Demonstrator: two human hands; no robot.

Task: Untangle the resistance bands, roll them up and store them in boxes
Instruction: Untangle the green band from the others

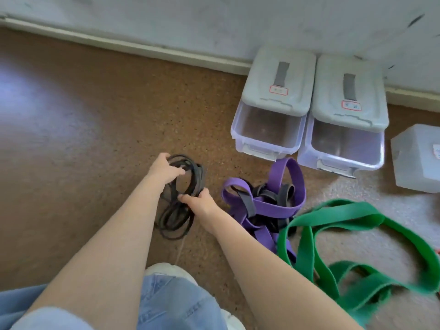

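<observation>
A thin black resistance band (176, 217), looped several times, hangs over the brown floor. My left hand (164, 169) grips its upper loops and my right hand (200, 201) grips the bundle lower down at its right side. To the right lies a purple band (273, 201) tangled with a wider black band (284, 191). A broad green band (333, 234) sprawls on the floor at the lower right. Two clear boxes with grey lids, the left box (269, 132) and the right box (342, 148), stand against the wall with their front parts uncovered.
A third translucent box (416, 158) sits at the right edge. My jeans-clad knee (171, 303) and white shoe (166, 270) are at the bottom. The white wall (214, 22) and skirting run along the back; bare floor spreads to the left.
</observation>
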